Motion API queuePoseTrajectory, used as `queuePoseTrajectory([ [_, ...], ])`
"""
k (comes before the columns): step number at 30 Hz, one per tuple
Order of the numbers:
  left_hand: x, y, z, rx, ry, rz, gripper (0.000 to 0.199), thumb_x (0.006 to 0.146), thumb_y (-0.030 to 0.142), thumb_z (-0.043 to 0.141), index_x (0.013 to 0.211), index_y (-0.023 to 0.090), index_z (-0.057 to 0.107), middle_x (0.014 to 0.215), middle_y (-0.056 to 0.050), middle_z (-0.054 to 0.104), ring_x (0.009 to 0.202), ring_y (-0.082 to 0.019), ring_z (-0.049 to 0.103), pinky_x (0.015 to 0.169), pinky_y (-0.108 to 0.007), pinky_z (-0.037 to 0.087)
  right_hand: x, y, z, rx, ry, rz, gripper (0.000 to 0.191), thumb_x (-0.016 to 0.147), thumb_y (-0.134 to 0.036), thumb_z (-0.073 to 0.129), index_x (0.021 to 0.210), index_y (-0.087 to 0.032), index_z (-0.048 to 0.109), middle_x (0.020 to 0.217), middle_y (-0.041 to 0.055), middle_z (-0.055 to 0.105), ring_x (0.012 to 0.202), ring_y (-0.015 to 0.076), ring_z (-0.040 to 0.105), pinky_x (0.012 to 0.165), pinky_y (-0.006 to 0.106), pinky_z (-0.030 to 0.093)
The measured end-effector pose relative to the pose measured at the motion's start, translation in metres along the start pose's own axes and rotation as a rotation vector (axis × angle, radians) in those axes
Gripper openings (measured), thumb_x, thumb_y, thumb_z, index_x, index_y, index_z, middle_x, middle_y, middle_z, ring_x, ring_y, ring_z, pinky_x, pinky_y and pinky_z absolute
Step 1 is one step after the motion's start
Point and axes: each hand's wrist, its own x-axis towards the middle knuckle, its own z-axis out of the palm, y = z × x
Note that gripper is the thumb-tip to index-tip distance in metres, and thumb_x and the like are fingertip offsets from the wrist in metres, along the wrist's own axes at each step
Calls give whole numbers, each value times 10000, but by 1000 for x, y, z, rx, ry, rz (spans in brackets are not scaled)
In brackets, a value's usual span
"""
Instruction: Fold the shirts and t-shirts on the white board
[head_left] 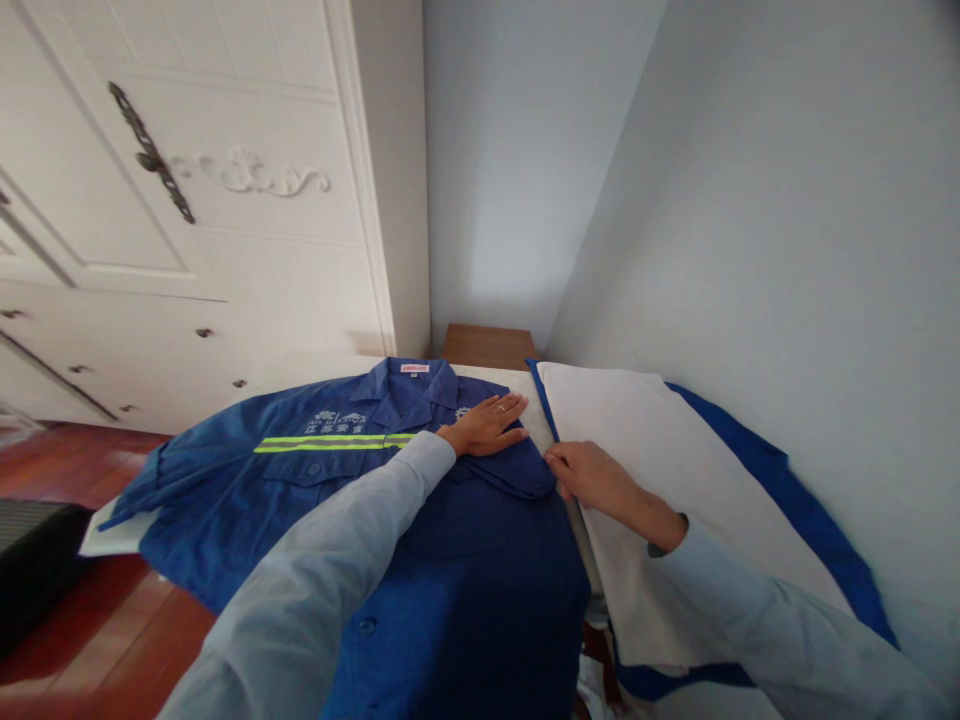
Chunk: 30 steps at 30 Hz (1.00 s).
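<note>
A blue work jacket [300, 520] lies spread front up, its collar at the far end, with a yellow-green reflective stripe and white lettering across the chest. Its right-hand sleeve [517, 472] is folded inward over the front. My left hand [486, 425] rests flat on that folded part, fingers stretched out, a ring on one finger. At the fold's outer edge, my right hand [596, 478] is closed, its fingertips pinching the blue cloth. Part of the jacket's chest is hidden under my left forearm.
On the right, a white board or cloth [637, 430] lies over more blue fabric [810, 510] against the grey wall [787, 250]. A white wardrobe [300, 260] stands at the back left. Behind the collar is a brown wooden piece [487, 345]. A dark object [37, 575] sits on the reddish floor.
</note>
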Motion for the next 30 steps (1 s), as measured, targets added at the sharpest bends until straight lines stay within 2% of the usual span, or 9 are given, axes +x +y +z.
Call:
queuePoseTrajectory([
  [5, 2, -1, 3, 18, 7, -15, 697, 1064, 541, 220, 1615, 114, 221, 1676, -153, 251, 1569, -212, 181, 1266, -388, 156, 25, 12, 4, 23, -48, -81, 317, 904, -193, 501, 640, -188, 677, 565, 11, 683, 540, 145, 602, 617, 244, 401],
  [9, 3, -1, 4, 13, 10, -19, 717, 1059, 560, 213, 1613, 103, 222, 1676, -151, 252, 1570, -212, 177, 1266, -373, 149, 32, 18, 10, 35, -2, -72, 294, 887, -236, 533, 688, -190, 744, 567, 19, 690, 614, 170, 640, 657, 258, 409],
  [16, 2, 1, 0, -30, 12, -26, 743, 1051, 594, 171, 1609, 106, 222, 1679, -151, 248, 1570, -197, 175, 1263, -360, 146, 25, 17, 13, 46, 95, -1, 236, 877, -206, 531, 766, -181, 738, 618, 29, 719, 671, 177, 681, 654, 256, 405],
  [22, 1, 4, -3, -63, 23, -50, 701, 1062, 527, 152, 1596, 84, 247, 1680, -146, 245, 1571, -183, 161, 1263, -339, 151, 15, 14, 9, 37, 12, 82, 278, 966, -236, 439, 849, -171, 683, 618, 21, 709, 531, 151, 620, 609, 259, 401],
  [25, 1, 4, -2, -92, 49, -61, 680, 1060, 495, 180, 1589, 75, 260, 1679, -154, 253, 1569, -189, 177, 1265, -345, 169, 13, 9, 9, -36, -16, 98, 296, 993, -236, 403, 901, -164, 675, 700, 51, 738, 600, 166, 657, 615, 265, 401],
  [28, 0, 5, -2, -120, 134, -54, 643, 1056, 459, 223, 1577, 88, 288, 1671, -156, 289, 1557, -207, 234, 1256, -378, 228, 12, 2, 11, -210, 93, 132, 280, 1008, -236, 401, 1076, -160, 662, 890, 111, 769, 775, 218, 712, 643, 282, 406],
  [30, -2, 6, -5, -115, 238, -48, 584, 1052, 408, 259, 1538, 100, 362, 1627, -165, 388, 1519, -231, 329, 1229, -410, 295, 11, -4, 11, -287, 195, 147, 302, 1017, -249, 404, 1210, -176, 625, 985, 131, 766, 855, 254, 721, 678, 302, 429],
])
